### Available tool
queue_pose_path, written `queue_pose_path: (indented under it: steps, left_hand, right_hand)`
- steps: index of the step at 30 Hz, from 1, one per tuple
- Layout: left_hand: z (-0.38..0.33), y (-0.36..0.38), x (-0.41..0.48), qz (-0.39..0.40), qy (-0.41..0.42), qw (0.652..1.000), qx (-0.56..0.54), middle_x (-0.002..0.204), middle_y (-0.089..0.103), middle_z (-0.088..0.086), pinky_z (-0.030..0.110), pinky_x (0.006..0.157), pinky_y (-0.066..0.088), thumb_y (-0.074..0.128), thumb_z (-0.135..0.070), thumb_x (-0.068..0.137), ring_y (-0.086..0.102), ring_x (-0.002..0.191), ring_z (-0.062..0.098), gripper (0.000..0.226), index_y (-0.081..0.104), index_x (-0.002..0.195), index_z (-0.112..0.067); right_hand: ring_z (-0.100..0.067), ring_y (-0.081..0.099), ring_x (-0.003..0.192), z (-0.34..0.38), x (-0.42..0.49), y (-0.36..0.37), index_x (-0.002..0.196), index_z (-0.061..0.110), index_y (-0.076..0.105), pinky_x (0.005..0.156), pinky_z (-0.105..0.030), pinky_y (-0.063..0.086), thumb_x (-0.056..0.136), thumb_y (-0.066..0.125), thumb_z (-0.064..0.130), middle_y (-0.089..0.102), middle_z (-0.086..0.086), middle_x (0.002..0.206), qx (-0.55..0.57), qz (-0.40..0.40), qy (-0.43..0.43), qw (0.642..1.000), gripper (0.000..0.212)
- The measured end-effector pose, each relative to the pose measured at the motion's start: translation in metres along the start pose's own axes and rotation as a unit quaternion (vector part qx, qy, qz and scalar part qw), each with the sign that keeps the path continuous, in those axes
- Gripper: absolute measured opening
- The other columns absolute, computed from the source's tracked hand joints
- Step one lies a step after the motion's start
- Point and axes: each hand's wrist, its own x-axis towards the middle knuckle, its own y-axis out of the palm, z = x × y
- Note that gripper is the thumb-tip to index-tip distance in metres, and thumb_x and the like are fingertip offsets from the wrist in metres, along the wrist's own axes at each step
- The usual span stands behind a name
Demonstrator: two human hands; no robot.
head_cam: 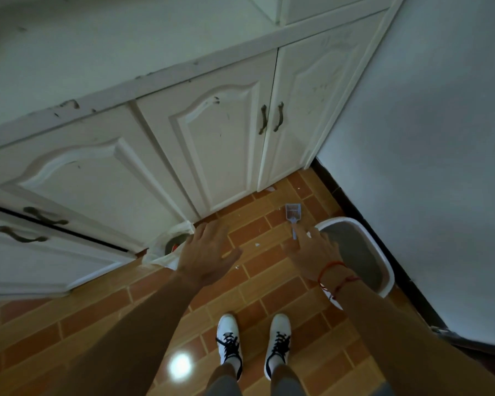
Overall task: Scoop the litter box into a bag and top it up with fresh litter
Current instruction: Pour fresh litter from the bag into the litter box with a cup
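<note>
No readable text, labels, brand names, numbers or signs appear anywhere in this view; every visible surface is plain or too blurred to make out.

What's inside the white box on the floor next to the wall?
The litter box holds grey litter. The right hand covers its near left side, so what lies there is hidden.

White panelled cabinets with arched doors, dark curved handles and a chipped top edge stand on a glossy floor of orange-brown brick-pattern tiles, beside a plain pale wall with a dark skirting board, a round glare of light on the tiles.
</note>
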Motion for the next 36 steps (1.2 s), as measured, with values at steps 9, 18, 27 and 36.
queue_pose_path:
  steps: [9, 18, 27, 36]
  left_hand:
    - [-0.002, 0.008, 0.002, 0.004, -0.05, 0.999, -0.016, 0.147, 0.043, 0.008, 0.047, 0.11, 0.034, 0.018, -0.073, 0.083, 0.037, 0.136, 0.03, 0.083, 0.041, 0.145, -0.022]
    - [0.023, 0.026, 0.014, 0.015, -0.109, 0.991, -0.073, 0.147, 0.044, 0.013, 0.047, 0.107, 0.037, 0.015, -0.071, 0.081, 0.039, 0.136, 0.033, 0.089, 0.04, 0.146, -0.015]
    - [0.124, 0.102, 0.026, 0.021, -0.231, 0.965, -0.125, 0.139, 0.051, 0.015, 0.045, 0.098, 0.042, 0.045, -0.044, 0.099, 0.047, 0.126, 0.036, 0.057, 0.042, 0.143, -0.009]
    - [0.246, 0.197, 0.048, -0.001, -0.355, 0.923, -0.152, 0.13, 0.053, 0.022, 0.047, 0.101, 0.04, 0.056, -0.019, 0.094, 0.05, 0.117, 0.038, 0.045, 0.047, 0.134, -0.001]
  right_hand:
    - [-0.034, 0.037, 0.131, 0.001, 0.03, -0.001, 0.148, 0.028, 0.027, 0.101, -0.051, 0.037, 0.092, 0.043, 0.053, 0.035, -0.012, 0.146, -0.027, 0.033, -0.047, 0.998, 0.064]
    - [-0.035, 0.037, 0.131, 0.018, 0.061, 0.016, 0.146, 0.027, 0.032, 0.102, -0.05, 0.04, 0.092, 0.047, 0.048, 0.039, -0.016, 0.143, -0.003, 0.063, -0.061, 0.996, 0.06]
    - [-0.032, 0.042, 0.13, 0.074, 0.125, 0.112, 0.149, 0.026, 0.031, 0.106, -0.043, 0.036, 0.094, 0.047, 0.046, 0.045, -0.01, 0.144, 0.024, 0.136, -0.085, 0.987, 0.061]
    - [-0.028, 0.045, 0.131, 0.131, 0.202, 0.24, 0.145, 0.014, 0.039, 0.105, -0.035, 0.035, 0.094, 0.054, 0.042, 0.048, -0.013, 0.144, 0.094, 0.179, -0.067, 0.977, 0.06]
